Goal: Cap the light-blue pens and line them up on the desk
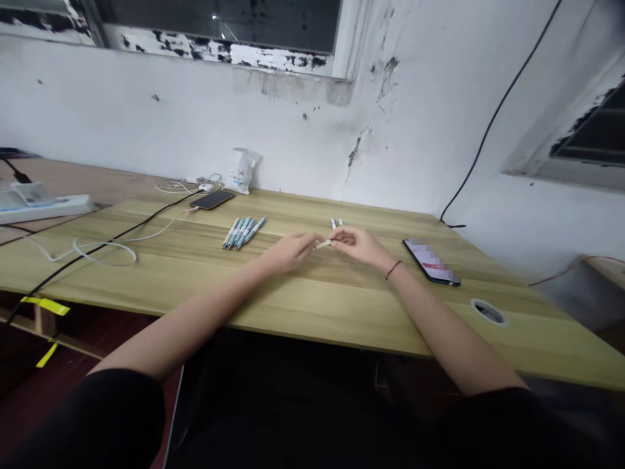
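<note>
Gripping a short white pen from both ends, the two hands are meeting just above the wooden table, a little to the right of the bundle of blue-and-white pens, which is serving as the reference point for every position below. The left hand is lying nearest that bundle, with its fingers curled closed over the pen's left end and the thumb and fingertips pinching it. The right hand is sitting farther right of the bundle, with its fingers bent inward and nipping the pen's right end; a thin red cord is circling its wrist. Whether the pen is in one piece or being joined cannot be told at this size. Two small white parts are lying on the table right of the bundle, just behind the hands and apart from them. A dark phone is lying face up well right of the bundle, beyond the right hand. A second phone is lying behind and left of the bundle with a cable plugged in, and a white pouch is standing behind the bundle against the wall. A white power strip is resting far left of the bundle.
</note>
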The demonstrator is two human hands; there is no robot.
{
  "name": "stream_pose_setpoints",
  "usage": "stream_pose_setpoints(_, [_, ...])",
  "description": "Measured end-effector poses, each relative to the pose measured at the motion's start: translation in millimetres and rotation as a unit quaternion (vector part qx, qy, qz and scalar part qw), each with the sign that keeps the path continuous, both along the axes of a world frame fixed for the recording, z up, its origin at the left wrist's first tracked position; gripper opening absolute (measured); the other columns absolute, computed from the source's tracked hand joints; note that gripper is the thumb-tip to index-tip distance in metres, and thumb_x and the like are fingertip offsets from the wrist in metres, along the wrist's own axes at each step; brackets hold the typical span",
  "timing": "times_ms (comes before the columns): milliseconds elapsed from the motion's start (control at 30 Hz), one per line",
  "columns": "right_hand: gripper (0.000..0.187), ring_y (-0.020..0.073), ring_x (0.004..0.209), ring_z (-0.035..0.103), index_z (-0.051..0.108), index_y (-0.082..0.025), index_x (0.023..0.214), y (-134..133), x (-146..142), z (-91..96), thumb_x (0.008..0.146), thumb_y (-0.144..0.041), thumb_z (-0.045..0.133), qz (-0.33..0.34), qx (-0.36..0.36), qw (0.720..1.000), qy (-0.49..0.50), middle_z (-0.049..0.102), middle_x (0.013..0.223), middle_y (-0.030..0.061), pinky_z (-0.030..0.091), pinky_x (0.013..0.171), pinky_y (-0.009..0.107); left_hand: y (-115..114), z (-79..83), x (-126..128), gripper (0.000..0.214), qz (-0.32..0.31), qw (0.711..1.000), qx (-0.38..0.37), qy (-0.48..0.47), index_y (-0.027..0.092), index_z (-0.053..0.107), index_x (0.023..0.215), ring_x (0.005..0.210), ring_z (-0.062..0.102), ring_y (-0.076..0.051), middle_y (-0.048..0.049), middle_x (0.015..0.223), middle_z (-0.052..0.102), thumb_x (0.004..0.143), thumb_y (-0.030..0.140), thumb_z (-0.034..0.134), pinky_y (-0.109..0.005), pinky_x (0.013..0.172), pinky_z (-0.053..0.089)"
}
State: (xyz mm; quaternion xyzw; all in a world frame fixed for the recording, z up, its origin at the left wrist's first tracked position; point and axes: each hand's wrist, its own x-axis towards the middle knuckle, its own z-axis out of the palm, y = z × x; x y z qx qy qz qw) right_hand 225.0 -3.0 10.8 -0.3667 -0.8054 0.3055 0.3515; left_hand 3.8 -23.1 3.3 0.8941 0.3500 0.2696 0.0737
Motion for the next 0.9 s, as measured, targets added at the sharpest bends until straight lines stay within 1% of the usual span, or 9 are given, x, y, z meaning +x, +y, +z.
stream_pose_setpoints(100, [0.029, 0.0150, 0.071, 0.061, 0.060, -0.018, 0.094, -4.2, -1.0, 3.3, 0.080, -0.043, 0.058, 0.003, -0.036, 0.999, -0.023, 0.067, 0.092, 0.0068, 0.050, 0.064, 0.029, -0.4, -0.5, 0.2, 0.038, 0.005, 1.000, -0.006, -0.014, 0.021, 0.055, 0.117, 0.086, 0.061, -0.019, -0.0067, 0.099, 0.066, 0.090, 0.045, 0.041, -0.029, 0.075, 0.045])
stream_pose_setpoints(200, [0.033, 0.0124, 0.059, 0.056, 0.061, -0.016, 0.079, -6.9, -2.5, 4.6, 0.086, -0.046, 0.047, -0.010, -0.035, 0.997, -0.066, 0.065, 0.076, 0.0057, 0.045, 0.056, 0.026, 0.1, -2.0, 0.8, 0.037, 0.011, 1.000, -0.010, -0.011, 0.022, 0.056, 0.115, 0.082, 0.062, -0.019, -0.0060, 0.094, 0.067, 0.089, 0.044, 0.044, -0.028, 0.072, 0.045])
stream_pose_setpoints(300, [0.032, 0.0132, 0.060, 0.056, 0.061, -0.016, 0.074, -5.8, -3.2, 2.7, 0.085, -0.044, 0.050, -0.017, -0.020, 0.997, -0.073, 0.064, 0.070, 0.0048, 0.045, 0.058, 0.027, -0.7, -2.6, 1.8, 0.035, 0.023, 1.000, -0.016, 0.002, 0.022, 0.056, 0.115, 0.080, 0.062, -0.019, -0.0058, 0.093, 0.067, 0.091, 0.043, 0.039, -0.029, 0.073, 0.045])
stream_pose_setpoints(400, [0.026, 0.0156, 0.067, 0.059, 0.064, -0.017, 0.084, -2.5, -2.8, -0.1, 0.080, -0.041, 0.057, -0.017, -0.003, 0.998, -0.057, 0.065, 0.076, 0.0052, 0.048, 0.064, 0.030, -2.8, -1.3, 2.8, 0.036, 0.037, 0.999, -0.019, 0.018, 0.021, 0.057, 0.113, 0.080, 0.062, -0.020, -0.0060, 0.090, 0.067, 0.092, 0.041, 0.036, -0.030, 0.074, 0.045])
stream_pose_setpoints(533, [0.027, 0.0178, 0.079, 0.061, 0.065, -0.019, 0.091, -1.8, -2.3, -0.1, 0.075, -0.041, 0.063, -0.016, 0.013, 0.999, -0.031, 0.066, 0.089, 0.0063, 0.050, 0.072, 0.033, -3.7, 0.5, 3.5, 0.035, 0.030, 0.999, -0.014, 0.015, 0.019, 0.060, 0.103, 0.082, 0.061, -0.020, -0.0074, 0.092, 0.066, 0.093, 0.038, 0.031, -0.031, 0.076, 0.044])
stream_pose_setpoints(600, [0.028, 0.0168, 0.076, 0.061, 0.065, -0.018, 0.089, -3.8, -2.4, 1.6, 0.079, -0.044, 0.059, -0.019, -0.007, 0.999, -0.029, 0.066, 0.088, 0.0065, 0.050, 0.069, 0.031, -3.1, 0.5, 3.6, 0.037, 0.021, 1.000, -0.004, 0.010, 0.018, 0.061, 0.097, 0.083, 0.060, -0.020, -0.0081, 0.091, 0.065, 0.094, 0.036, 0.030, -0.031, 0.077, 0.044])
stream_pose_setpoints(700, [0.030, 0.0137, 0.062, 0.058, 0.064, -0.016, 0.081, -6.0, -2.6, 3.7, 0.083, -0.044, 0.053, -0.028, -0.032, 0.998, -0.047, 0.066, 0.079, 0.0061, 0.049, 0.061, 0.029, -2.6, 0.1, 4.1, 0.039, 0.008, 1.000, 0.005, 0.027, 0.016, 0.061, 0.092, 0.082, 0.059, -0.020, -0.0089, 0.088, 0.064, 0.094, 0.034, 0.027, -0.032, 0.078, 0.043])
stream_pose_setpoints(800, [0.025, 0.0135, 0.062, 0.058, 0.063, -0.017, 0.080, -4.7, -2.4, 2.7, 0.081, -0.040, 0.056, -0.021, -0.027, 0.998, -0.051, 0.066, 0.077, 0.0054, 0.049, 0.062, 0.029, -3.0, -0.4, 4.9, 0.037, -0.002, 0.999, -0.025, 0.023, 0.015, 0.060, 0.103, 0.082, 0.060, -0.019, -0.0077, 0.088, 0.065, 0.094, 0.031, 0.028, -0.030, 0.077, 0.043])
stream_pose_setpoints(900, [0.020, 0.0160, 0.072, 0.061, 0.064, -0.017, 0.083, -1.9, -1.9, 0.3, 0.078, -0.037, 0.060, -0.007, 0.005, 0.999, -0.044, 0.067, 0.083, 0.0054, 0.049, 0.069, 0.032, -2.9, -1.0, 4.9, 0.037, -0.001, 0.998, -0.066, -0.002, 0.017, 0.054, 0.118, 0.079, 0.060, -0.018, -0.0042, 0.085, 0.066, 0.093, 0.027, 0.029, -0.028, 0.075, 0.043])
